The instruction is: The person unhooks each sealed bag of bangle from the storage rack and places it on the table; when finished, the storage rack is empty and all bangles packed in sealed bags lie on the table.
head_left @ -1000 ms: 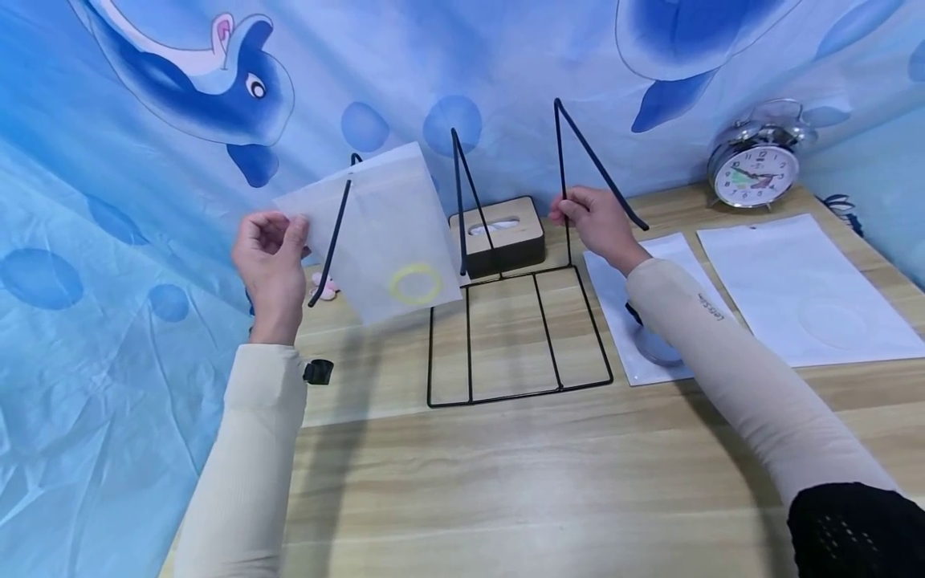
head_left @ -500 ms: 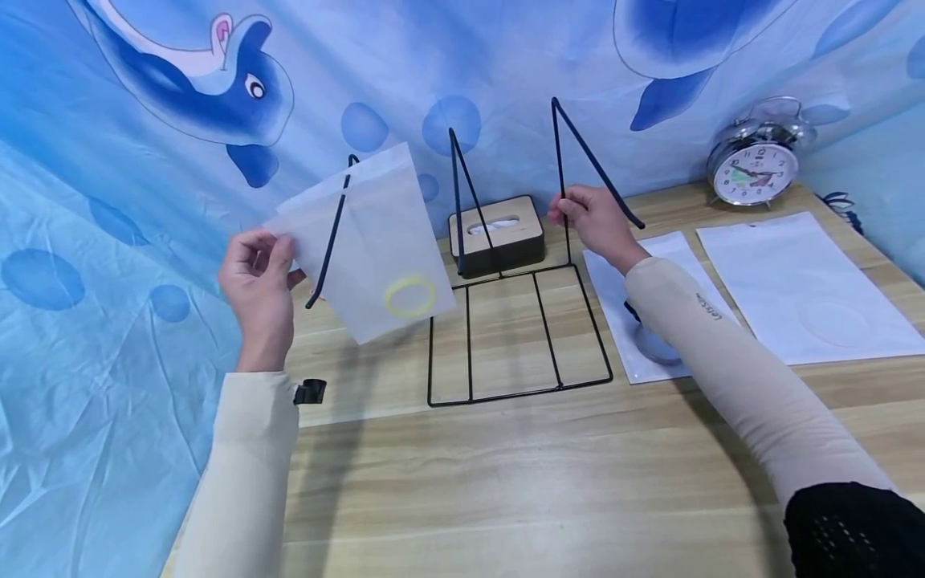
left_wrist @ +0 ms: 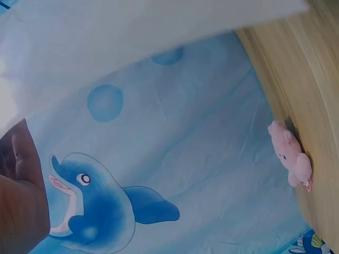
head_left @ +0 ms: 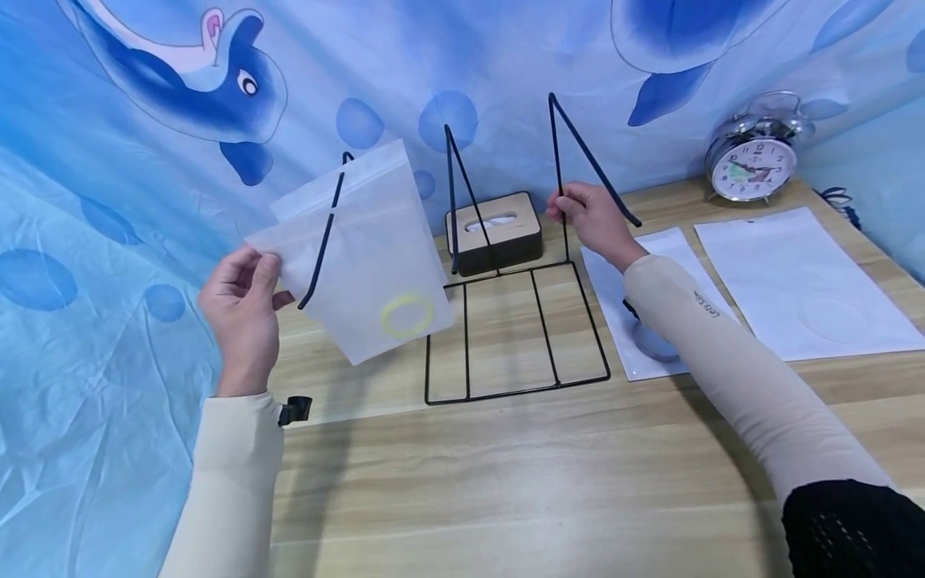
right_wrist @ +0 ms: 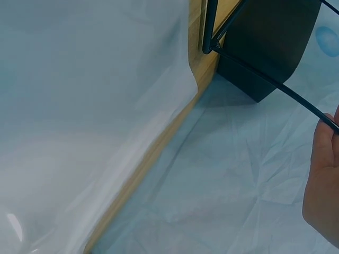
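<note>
My left hand [head_left: 244,317] pinches the left edge of a frosted plastic bag [head_left: 368,249] between thumb and fingers. Near the bag's lower right corner shows a yellow ring [head_left: 386,321]. A black wire rack [head_left: 518,392] stands on the table with three slanting prongs. Its left prong [head_left: 315,269] runs through the upper part of the bag, which hangs tilted; another pale layer sticks out behind the bag's top left. My right hand [head_left: 594,223] grips the right upright of the rack; in the right wrist view, fingers [right_wrist: 322,148] meet the black rod [right_wrist: 275,84].
Behind the rack is a tissue box [head_left: 499,255] with a wooden top. Two white bags [head_left: 766,273] lie at the right, below a silver alarm clock [head_left: 754,169]. A pink plush toy [left_wrist: 290,153] sits at the table's left back edge. A blue dolphin-print curtain hangs behind.
My left hand has moved left and down toward me, drawing the bag along the prong, so it hangs lower and more tilted. My right hand keeps its grip on the rack.
</note>
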{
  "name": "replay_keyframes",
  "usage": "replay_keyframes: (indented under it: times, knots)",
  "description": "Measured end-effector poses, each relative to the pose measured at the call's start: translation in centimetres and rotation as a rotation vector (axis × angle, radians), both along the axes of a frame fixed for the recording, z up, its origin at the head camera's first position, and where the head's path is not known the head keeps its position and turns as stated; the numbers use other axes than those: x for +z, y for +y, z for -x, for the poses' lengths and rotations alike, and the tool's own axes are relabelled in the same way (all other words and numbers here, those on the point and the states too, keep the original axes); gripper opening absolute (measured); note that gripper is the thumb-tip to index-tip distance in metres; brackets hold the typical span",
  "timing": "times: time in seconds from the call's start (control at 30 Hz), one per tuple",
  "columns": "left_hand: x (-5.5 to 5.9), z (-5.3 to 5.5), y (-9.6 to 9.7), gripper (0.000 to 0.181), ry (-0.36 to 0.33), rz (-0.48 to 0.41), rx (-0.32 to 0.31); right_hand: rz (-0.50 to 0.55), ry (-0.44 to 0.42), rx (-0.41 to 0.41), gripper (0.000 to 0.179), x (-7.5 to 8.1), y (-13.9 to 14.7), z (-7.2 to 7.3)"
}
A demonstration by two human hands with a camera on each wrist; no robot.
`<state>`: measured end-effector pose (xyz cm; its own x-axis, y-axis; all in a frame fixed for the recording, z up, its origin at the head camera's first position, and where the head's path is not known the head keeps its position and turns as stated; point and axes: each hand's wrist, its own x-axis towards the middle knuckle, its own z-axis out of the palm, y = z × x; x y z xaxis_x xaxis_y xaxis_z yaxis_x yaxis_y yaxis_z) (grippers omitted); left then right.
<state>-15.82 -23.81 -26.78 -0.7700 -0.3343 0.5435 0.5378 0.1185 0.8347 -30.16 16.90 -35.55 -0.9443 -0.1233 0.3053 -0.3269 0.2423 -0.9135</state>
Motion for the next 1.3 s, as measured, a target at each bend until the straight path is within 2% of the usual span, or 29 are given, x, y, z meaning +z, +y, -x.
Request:
replay_keyframes:
  times: [0.1,0.27,0.47,0.67,0.87,1.1,1.17,1.2,1.3]
  knots:
    - [-0.2,-0.7,-0.1,0.017,0.013,0.006,-0.022,0.004,-0.007,0.009,0.026,-0.1,0.0,-0.1]
    - [-0.5,-2.0,-0.1,0.017,0.051,-0.037,-0.073,-0.011,0.007,-0.010,0.025,-0.2,0.0,-0.1]
    - [-0.8,-3.4,-0.3,0.022,0.101,-0.147,-0.142,0.024,-0.041,0.034,0.024,-0.2,-0.1,0.0]
    - [-0.9,-4.7,-0.3,0.020,0.120,-0.209,-0.151,0.024,-0.056,0.038,0.024,-0.3,-0.1,0.2]
    - [-1.1,-5.9,0.0,0.021,0.167,-0.230,-0.199,0.027,-0.033,0.016,0.024,-0.5,0.2,0.3]
    - [-1.9,-7.4,-0.2,0.023,0.276,-0.415,-0.295,0.037,-0.036,0.032,0.024,-0.6,0.1,0.2]
    - [-2.3,-7.9,-0.5,0.018,0.258,-0.431,-0.295,0.027,-0.025,0.025,0.024,-0.6,0.2,0.1]
    - [-2.6,-8.2,-0.6,0.016,0.224,-0.414,-0.271,0.023,-0.016,0.022,0.024,-0.6,0.2,0.1]
    - [-3.9,-8.5,-1.0,0.008,0.050,-0.348,-0.172,0.013,0.009,-0.004,0.024,-0.6,0.4,0.1]
